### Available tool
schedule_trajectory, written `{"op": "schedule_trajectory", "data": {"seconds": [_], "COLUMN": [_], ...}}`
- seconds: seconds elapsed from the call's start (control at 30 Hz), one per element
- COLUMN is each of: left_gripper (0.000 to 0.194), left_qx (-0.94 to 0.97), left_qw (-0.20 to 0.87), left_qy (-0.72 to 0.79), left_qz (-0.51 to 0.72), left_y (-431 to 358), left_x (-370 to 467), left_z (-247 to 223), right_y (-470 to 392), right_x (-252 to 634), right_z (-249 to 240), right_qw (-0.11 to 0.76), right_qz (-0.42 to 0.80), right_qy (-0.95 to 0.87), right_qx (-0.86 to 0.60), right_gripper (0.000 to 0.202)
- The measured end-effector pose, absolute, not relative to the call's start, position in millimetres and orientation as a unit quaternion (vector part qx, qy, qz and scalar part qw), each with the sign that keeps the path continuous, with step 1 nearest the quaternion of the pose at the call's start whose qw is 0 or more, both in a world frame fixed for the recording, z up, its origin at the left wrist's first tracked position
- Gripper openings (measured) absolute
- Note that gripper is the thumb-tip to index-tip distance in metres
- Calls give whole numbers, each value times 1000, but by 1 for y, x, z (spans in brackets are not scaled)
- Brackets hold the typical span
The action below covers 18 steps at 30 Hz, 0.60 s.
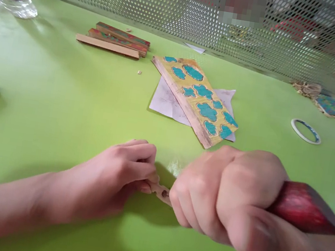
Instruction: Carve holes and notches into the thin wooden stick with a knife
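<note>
While the left hand [131,164] pinches a small pale wooden piece [162,193] well short of the far edge of the green surface [60,117], the right hand [224,189] wraps its fingers round a dark red handle [304,206], partly hidden.

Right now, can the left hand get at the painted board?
Probably yes: nothing seems to stand between the left hand and the painted board. But its fingers pinch a small wooden piece, so it would likely need to let go first.
</note>
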<state>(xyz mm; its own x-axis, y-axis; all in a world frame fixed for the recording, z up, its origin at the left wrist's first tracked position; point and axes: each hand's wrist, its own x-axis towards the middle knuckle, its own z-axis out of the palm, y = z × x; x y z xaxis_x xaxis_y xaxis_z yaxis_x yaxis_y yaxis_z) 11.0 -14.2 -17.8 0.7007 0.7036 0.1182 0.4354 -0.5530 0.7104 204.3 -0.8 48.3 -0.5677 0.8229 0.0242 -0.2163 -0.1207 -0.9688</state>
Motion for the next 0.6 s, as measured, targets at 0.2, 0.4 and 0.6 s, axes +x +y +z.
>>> {"op": "schedule_trajectory", "data": {"seconds": [0.2, 0.4, 0.6], "left_gripper": [28, 32, 24], "left_qx": [860, 858, 861], "left_qw": [350, 360, 335], "left_qy": [315, 314, 325], "left_qz": [194, 190, 203], "left_y": [-9, -7, -5], "left_x": [11, 11, 11], "left_z": [-18, -17, -15], "right_y": [-4, -2, 9], "right_x": [213, 213, 208], "right_z": [30, 23, 31], "right_qw": [342, 213, 228], "right_qz": [667, 722, 723], "right_qy": [-639, -643, -624], "right_qx": [-171, -140, -191], "right_gripper": [59, 61, 44]}}
